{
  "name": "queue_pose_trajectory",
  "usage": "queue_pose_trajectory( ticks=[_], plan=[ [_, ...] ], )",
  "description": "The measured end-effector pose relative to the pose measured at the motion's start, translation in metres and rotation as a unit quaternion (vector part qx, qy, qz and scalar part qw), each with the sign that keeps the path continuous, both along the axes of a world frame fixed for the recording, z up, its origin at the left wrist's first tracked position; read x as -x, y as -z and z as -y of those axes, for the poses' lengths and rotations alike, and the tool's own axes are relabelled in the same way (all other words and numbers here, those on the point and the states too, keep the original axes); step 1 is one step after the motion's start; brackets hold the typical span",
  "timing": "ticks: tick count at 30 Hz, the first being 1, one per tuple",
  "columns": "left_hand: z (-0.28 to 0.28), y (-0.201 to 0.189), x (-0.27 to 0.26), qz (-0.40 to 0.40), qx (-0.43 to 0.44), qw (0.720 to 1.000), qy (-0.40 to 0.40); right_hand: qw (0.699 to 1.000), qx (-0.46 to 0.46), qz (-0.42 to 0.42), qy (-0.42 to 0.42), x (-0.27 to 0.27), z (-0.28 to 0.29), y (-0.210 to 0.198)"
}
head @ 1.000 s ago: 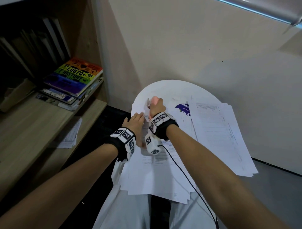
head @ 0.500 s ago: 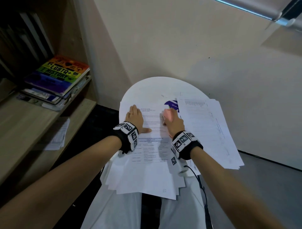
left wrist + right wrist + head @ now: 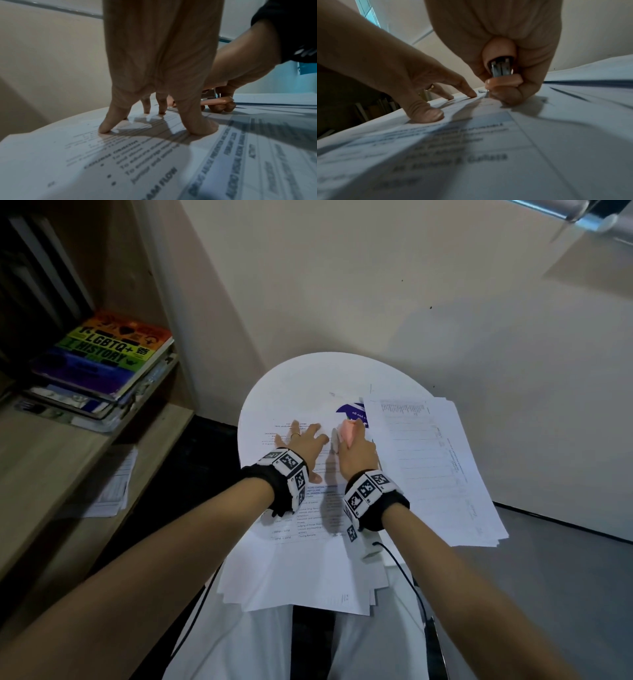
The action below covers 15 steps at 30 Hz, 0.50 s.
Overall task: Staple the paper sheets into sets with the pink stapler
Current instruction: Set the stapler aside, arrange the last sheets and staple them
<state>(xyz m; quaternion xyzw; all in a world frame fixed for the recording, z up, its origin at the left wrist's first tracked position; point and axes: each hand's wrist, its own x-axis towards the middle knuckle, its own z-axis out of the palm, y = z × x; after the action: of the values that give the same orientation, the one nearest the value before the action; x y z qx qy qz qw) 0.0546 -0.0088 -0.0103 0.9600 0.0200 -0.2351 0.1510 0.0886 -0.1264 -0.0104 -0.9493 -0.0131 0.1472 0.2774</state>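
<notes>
A printed set of sheets (image 3: pixel 308 529) lies on the small white round table (image 3: pixel 291 385), with more sheets fanned out beneath it. My left hand (image 3: pixel 303 440) presses flat on the top page, fingers spread, fingertips (image 3: pixel 106 128) down on the print. My right hand (image 3: pixel 354 448) grips the pink stapler (image 3: pixel 347 433) just right of the left hand, over the page's upper right part. In the right wrist view the stapler (image 3: pixel 502 67) shows end-on inside the curled fingers, its metal core visible. The left wrist view shows the stapler (image 3: pixel 216 100) low over the paper.
A second thick pile of sheets (image 3: pixel 431 470) lies on the right of the table, overhanging its edge. A purple-printed item (image 3: pixel 354 410) peeks out behind the stapler. A wooden shelf (image 3: pixel 51 460) with stacked books (image 3: pixel 109 361) stands left. The wall is close behind.
My right hand carried the stapler from the page's upper left corner to the right, then back toward the left hand. My left hand flattened on the page and slid a little right.
</notes>
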Motion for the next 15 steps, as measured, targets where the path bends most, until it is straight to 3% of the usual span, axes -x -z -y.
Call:
queue_pose_trajectory(
  ticks=[15],
  plan=[
    [0.002,0.005,0.000,0.007,0.002,1.000,0.007,1.000,0.014,0.003,0.001,-0.012,-0.011,0.001]
  ],
)
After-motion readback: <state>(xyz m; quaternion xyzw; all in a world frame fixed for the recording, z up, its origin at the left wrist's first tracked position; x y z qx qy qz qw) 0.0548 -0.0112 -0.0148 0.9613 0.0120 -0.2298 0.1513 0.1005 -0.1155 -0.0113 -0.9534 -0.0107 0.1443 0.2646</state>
